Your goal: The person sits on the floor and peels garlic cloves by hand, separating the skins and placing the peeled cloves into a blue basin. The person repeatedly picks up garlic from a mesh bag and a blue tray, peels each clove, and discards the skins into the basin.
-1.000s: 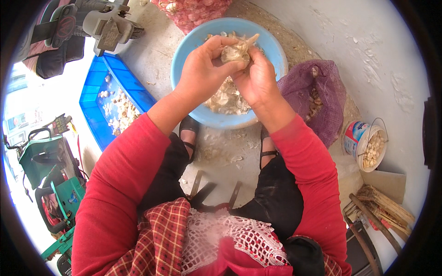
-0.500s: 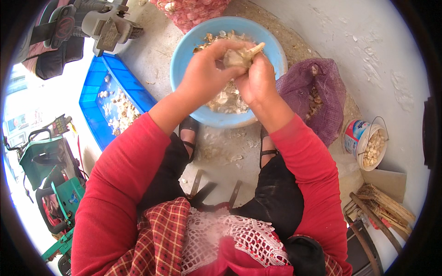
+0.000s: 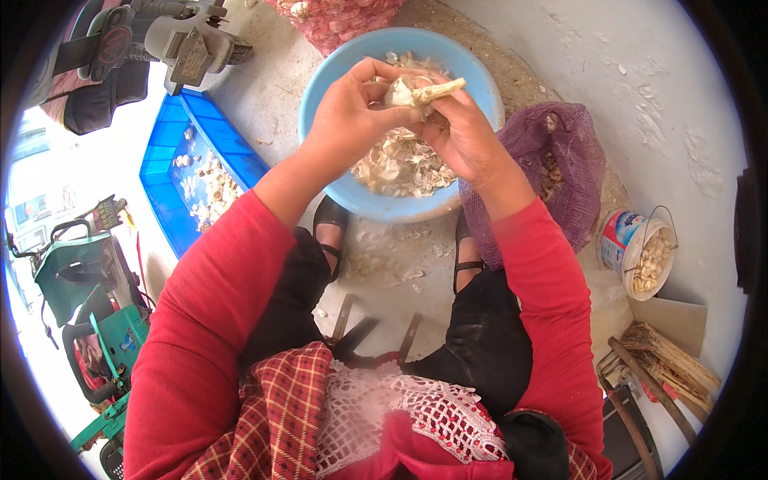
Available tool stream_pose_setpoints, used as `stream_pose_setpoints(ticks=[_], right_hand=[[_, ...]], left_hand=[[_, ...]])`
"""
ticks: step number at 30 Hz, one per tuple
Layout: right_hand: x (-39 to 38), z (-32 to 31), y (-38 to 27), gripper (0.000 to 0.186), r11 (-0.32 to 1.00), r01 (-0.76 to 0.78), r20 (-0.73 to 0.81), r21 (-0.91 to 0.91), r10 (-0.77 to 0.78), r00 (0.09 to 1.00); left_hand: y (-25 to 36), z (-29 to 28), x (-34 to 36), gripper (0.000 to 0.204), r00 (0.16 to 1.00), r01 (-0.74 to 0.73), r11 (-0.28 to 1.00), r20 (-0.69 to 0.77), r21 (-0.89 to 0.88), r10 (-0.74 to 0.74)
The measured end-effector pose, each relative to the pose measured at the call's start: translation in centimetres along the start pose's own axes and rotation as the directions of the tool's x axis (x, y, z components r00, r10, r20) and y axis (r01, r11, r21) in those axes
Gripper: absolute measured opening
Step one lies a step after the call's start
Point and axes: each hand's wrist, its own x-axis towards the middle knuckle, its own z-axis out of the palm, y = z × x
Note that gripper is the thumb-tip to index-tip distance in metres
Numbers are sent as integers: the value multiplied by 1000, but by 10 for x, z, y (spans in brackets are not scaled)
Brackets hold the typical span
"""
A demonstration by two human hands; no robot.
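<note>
In the head view, the garlic bulb (image 3: 402, 93) is at the upper centre of the frame, held above the light-blue basin (image 3: 382, 209). The left hand (image 3: 344, 116) has its thumb and fingers closed around the bulb's left side. The right hand (image 3: 470, 142) meets it from the right with fingers curled near the stem (image 3: 440, 90), which points to the right; whether they pinch it or only support it, I cannot tell.

As for how far along things are, this bulb looks only partly dealt with: its body seems to be in one piece and the stem is attached, though how much skin is off it is too small to judge. Plenty seems done elsewhere. Loose papery skins (image 3: 404, 164) cover much of the basin's bottom, pale pieces (image 3: 214, 190) lie in the blue tray (image 3: 162, 152) at the left, and the bucket (image 3: 618, 238) at the right holds many pale cloves (image 3: 652, 260). What appears left is this bulb, plus the filled red mesh sack (image 3: 344, 24) at the top edge. The purple mesh sack (image 3: 582, 156), right of the basin, also holds something, but its kind is unclear.
</note>
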Motion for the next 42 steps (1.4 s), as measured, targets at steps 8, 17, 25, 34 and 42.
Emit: stream_pose_setpoints(ticks=[8, 17, 25, 34, 42], right_hand=[[-1, 2, 4, 26, 993, 114, -73, -16, -115, 991], [4, 11, 9, 17, 984, 142, -204, 106, -118, 972], [4, 16, 7, 16, 951, 124, -233, 283, -58, 971], [4, 3, -11, 24, 951, 40, -110, -306, -77, 991], [8, -2, 6, 15, 981, 125, -177, -146, -151, 973]], left_hand=[[9, 5, -2, 44, 997, -67, 998, 35, 6, 67], [12, 7, -5, 44, 987, -156, 939, 17, 306, 159], [6, 10, -4, 49, 975, -220, 954, 10, 202, 223], [2, -6, 3, 34, 988, -129, 985, 67, -115, 137], [8, -5, 0, 34, 981, -167, 985, 105, 44, 162]])
